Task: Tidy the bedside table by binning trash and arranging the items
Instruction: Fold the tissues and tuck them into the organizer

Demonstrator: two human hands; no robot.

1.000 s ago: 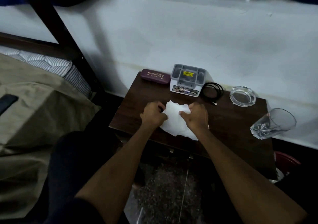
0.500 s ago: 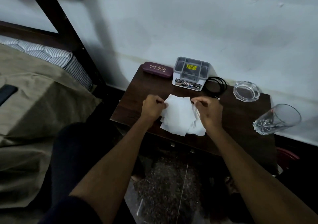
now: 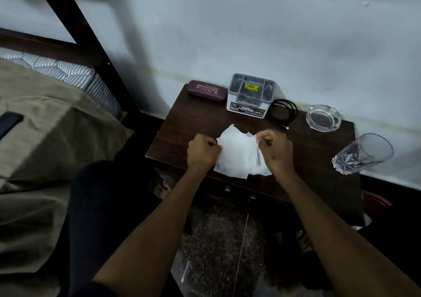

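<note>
Both hands pinch the tissue (image 3: 235,154) at opposite edges. Left hand (image 3: 203,152) and right hand (image 3: 275,150) are fisted, knuckles up, over the table (image 3: 319,160).

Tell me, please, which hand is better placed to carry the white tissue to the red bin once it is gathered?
Probably the right hand: it already pinches the white tissue, and the red bin shows beyond the table's right edge. The left hand would need to cross over.
</note>
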